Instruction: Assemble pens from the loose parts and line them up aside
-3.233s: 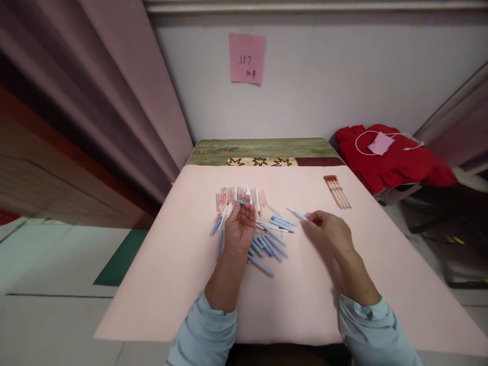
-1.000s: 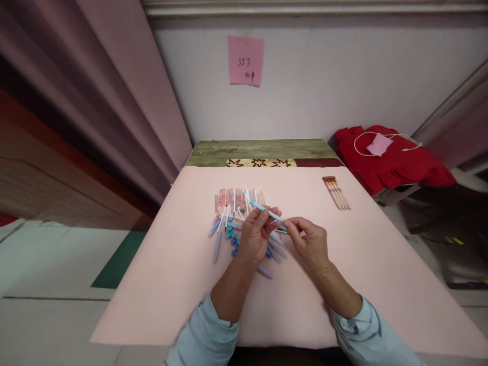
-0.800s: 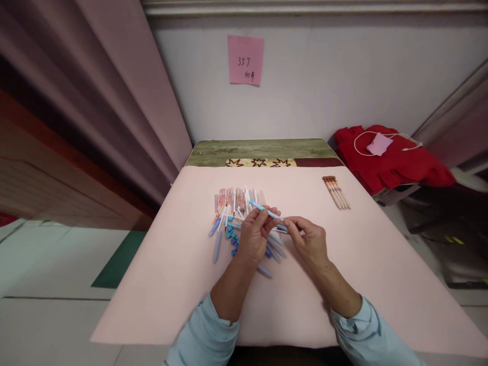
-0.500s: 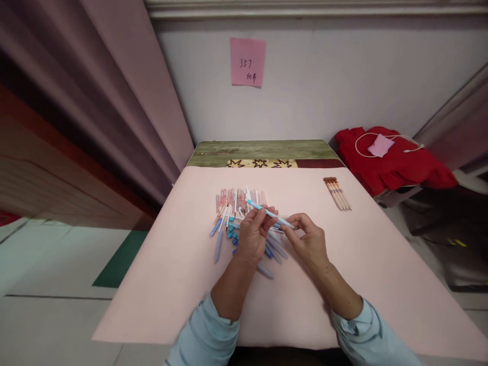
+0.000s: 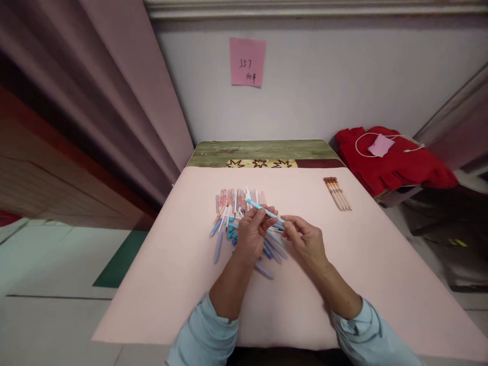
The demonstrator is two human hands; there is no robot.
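Note:
A light blue pen is held aslant above the table between my two hands. My left hand pinches it near its brighter blue end. The fingers of my right hand are closed round its other end, covering the tip. Below them lie loose pen parts: blue-grey barrels, small blue caps and thin white refills. Behind these is a row of clear and pinkish tubes. My left hand hides part of the pile.
Several assembled pens with brown tops lie side by side at the right of the pale pink table cover. Beyond the table's right edge, a red cloth carries a white cable and pink notes. A pink note is stuck to the wall.
My right hand has shifted slightly up and left along the pen, and its fingers now cover the tip that showed before. My left hand has barely moved.

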